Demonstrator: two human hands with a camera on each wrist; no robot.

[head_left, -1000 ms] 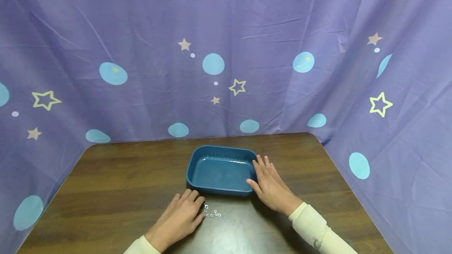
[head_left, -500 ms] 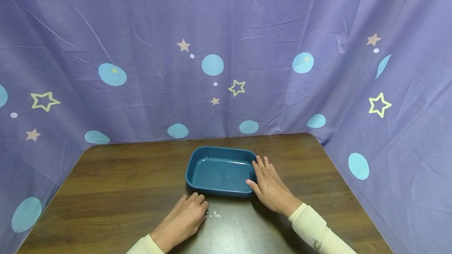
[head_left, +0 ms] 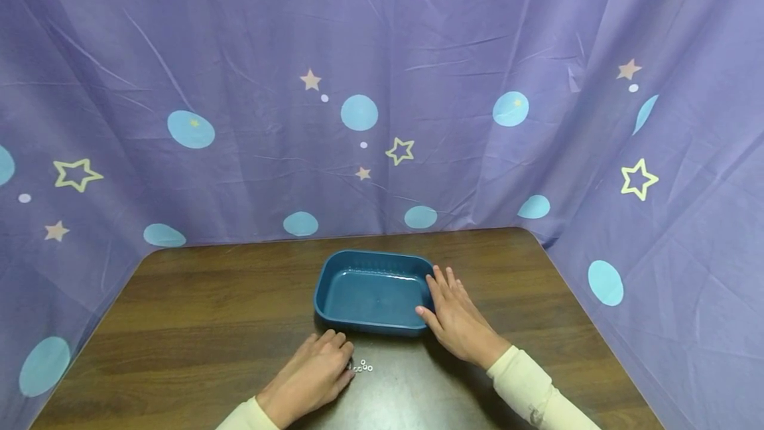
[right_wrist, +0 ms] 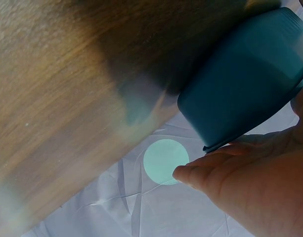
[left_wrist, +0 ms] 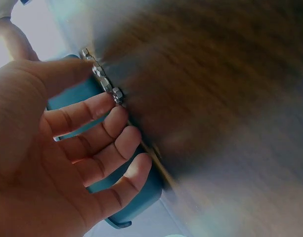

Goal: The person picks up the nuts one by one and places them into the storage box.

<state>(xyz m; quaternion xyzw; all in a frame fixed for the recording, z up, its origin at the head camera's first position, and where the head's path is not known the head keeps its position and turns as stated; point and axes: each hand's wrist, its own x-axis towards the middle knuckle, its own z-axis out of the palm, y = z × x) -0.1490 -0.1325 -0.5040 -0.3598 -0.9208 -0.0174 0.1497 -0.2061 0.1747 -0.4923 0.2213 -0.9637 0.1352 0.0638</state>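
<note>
Several small silvery hex nuts lie clustered on the table in front of a blue-green plastic tray. My left hand rests low beside them, its fingers loosely bent, and covers part of the cluster in the head view. Seen from the left wrist, the nuts stand in a row at the tips of the thumb and index finger. The tray holds nothing. At its right end, my right hand touches the rim, with extended fingers along the side and the thumb at the front corner.
A brown wood-grain table bears the tray and nuts. Purple curtains printed with stars and blue dots hang behind it and along both sides.
My left hand has shifted slightly right and nearer the body, against the nuts, which now lie bunched closer together. The right hand and tray have stayed in place.
</note>
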